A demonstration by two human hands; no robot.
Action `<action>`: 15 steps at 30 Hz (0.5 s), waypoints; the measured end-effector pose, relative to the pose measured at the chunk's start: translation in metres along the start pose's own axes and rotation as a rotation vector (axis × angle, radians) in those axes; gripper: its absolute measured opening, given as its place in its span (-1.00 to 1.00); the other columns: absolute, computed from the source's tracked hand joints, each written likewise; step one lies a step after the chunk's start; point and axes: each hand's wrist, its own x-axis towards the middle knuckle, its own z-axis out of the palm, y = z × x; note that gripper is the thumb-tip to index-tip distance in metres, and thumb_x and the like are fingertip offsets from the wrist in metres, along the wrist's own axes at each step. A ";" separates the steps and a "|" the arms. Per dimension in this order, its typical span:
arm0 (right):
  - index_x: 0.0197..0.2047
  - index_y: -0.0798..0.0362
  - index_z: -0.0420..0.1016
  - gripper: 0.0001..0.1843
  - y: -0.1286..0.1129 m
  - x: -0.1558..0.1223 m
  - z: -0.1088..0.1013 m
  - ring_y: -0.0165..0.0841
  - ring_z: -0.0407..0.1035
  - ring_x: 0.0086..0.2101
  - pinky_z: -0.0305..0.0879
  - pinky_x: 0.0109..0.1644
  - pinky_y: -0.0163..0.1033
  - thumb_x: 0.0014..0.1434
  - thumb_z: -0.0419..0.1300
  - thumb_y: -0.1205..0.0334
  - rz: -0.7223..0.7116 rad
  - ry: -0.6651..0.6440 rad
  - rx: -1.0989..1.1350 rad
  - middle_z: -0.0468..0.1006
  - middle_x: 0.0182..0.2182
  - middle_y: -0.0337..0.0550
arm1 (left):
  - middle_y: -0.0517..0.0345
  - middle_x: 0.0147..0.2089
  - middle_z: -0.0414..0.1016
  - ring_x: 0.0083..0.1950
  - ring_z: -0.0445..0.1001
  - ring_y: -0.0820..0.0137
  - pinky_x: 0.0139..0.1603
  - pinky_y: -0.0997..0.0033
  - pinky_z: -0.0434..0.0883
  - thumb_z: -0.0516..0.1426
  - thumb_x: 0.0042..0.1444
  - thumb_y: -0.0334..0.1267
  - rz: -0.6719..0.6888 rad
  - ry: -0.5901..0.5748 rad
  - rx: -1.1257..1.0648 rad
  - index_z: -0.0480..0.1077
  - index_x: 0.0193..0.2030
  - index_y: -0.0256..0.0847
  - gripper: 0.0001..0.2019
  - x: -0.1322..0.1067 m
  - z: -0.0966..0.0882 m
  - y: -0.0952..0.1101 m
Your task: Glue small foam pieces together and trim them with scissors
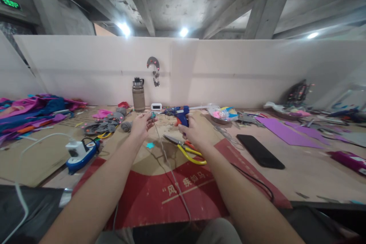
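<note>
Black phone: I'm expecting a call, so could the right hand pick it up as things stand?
Probably not straight away: the right hand holds the blue glue gun, though nothing lies on the black phone.

Around twelve o'clock, there are one left hand, one right hand, one glue gun, two turquoise pieces and at least one pair of scissors. One bottle stands at eleven, one power strip at half past ten, one black phone at one. Overhead shine three ceiling lights.
</note>
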 end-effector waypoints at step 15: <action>-0.35 0.04 0.18 -0.80 0.004 0.009 0.001 -0.22 0.31 -0.19 0.25 -0.09 -0.04 -0.03 0.09 0.14 -0.097 0.367 -0.189 0.38 -0.30 -0.02 | 0.14 -0.36 0.46 -0.28 0.39 0.39 -0.32 0.50 0.28 0.22 -0.14 -0.32 0.685 -0.012 0.585 0.48 -0.44 -0.17 -0.94 -0.033 0.018 0.006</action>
